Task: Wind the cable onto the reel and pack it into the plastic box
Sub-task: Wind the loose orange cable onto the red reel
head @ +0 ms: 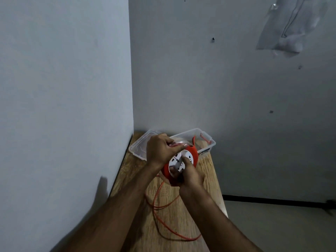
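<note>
- Reel (193, 155): orange rim, white socket face turned up toward me, held in the air over the far half of the wooden table (205, 180), just in front of the plastic box (209, 140).
- My left hand (160, 151) is closed over the upper edge of the reel, fingers wrapped round its clear outer flange. It steadies the body.
- My right hand (190, 176) is clamped on the lower rim, thumb lying across the white face. I judge this is the hand that turns the drum.
- Cable (157, 218): thin, orange. It hangs from the underside of the reel and lies in loose loops on the table near me. Much of it is not yet wound.
- Handling, judged: the reel looks like light, rigid moulded plastic, smooth and a bit slippery at the rim. Best held by the rim and flange, as now, not by the socket face.
- The cable is limp and springy. It will likely kink or snag at the table edge unless guided with light tension.
- Box: clear, thin-walled, open, set against the wall. Its lid (140, 148) lies just left of it. An orange piece shows inside the box; I cannot tell what it is.
- Box should flex if gripped hard. Hold it by the rim.
- Writing: a small dark label shows on the box front, too small to read. No legible brand on the reel.
</note>
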The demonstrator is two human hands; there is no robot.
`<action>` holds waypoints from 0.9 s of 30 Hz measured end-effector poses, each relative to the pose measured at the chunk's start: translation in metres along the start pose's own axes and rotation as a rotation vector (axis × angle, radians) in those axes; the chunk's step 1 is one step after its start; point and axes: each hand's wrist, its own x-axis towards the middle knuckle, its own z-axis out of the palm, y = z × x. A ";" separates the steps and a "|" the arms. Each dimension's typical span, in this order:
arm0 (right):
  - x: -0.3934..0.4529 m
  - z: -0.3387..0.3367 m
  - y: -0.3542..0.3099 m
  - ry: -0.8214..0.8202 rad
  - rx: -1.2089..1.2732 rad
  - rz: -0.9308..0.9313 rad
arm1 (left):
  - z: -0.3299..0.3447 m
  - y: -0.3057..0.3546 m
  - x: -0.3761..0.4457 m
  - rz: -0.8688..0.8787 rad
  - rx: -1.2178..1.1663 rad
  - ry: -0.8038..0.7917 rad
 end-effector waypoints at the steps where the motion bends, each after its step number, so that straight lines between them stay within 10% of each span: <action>1: -0.004 -0.003 0.001 0.000 -0.132 -0.182 | 0.000 -0.001 0.000 -0.013 -0.017 -0.004; 5: -0.002 -0.031 0.000 -0.171 -0.891 -1.415 | -0.004 -0.006 0.002 -0.060 -0.067 -0.049; 7: 0.013 -0.042 -0.003 -0.288 -1.321 -1.747 | -0.006 -0.008 0.005 -0.062 -0.076 -0.072; 13: 0.030 -0.053 -0.024 -0.428 -1.936 -1.698 | -0.011 -0.002 0.013 -0.029 -0.020 -0.183; 20: 0.037 -0.047 -0.028 -0.452 -1.850 -1.997 | -0.010 0.004 0.007 0.056 0.019 -0.184; 27: 0.036 -0.037 -0.032 -0.355 -1.507 -1.894 | -0.011 0.004 0.008 -0.009 -0.024 -0.127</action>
